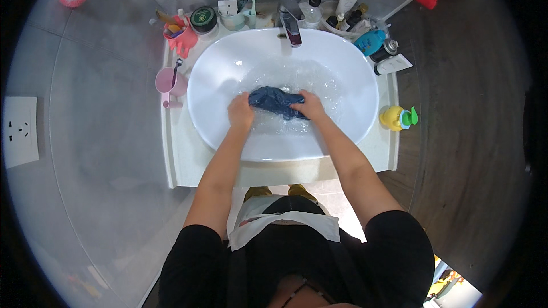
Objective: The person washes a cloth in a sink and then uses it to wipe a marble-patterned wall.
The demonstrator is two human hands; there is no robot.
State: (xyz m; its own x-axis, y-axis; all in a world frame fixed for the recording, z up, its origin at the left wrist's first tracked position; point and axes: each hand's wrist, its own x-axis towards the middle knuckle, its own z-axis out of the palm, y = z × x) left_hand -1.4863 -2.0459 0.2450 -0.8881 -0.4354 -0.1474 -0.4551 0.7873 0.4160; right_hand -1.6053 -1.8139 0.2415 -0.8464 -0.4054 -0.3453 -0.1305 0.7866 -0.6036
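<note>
A wet, crumpled dark blue cloth [275,101] stretches between my hands over the water in a white oval sink [214,74]. My left hand [241,109] grips its left end, fingers curled out of sight at the cloth's edge. At the right end, my right hand [309,106] is closed round the fabric, thumb toward me. Clear, rippling water [288,71] with bubbles lies in the bowl around the cloth. Beyond it, the dark faucet [290,23] reaches over the sink's far rim.
A pink cup [171,81], a coral holder [181,35] and a dark-lidded jar [204,19] line the counter's left side. Behind the sink stand a toothbrush cup [233,18] and a clear bottle [311,11]. Rightward are a blue bottle [370,42], a white tube [394,64] and a yellow pump bottle [394,118].
</note>
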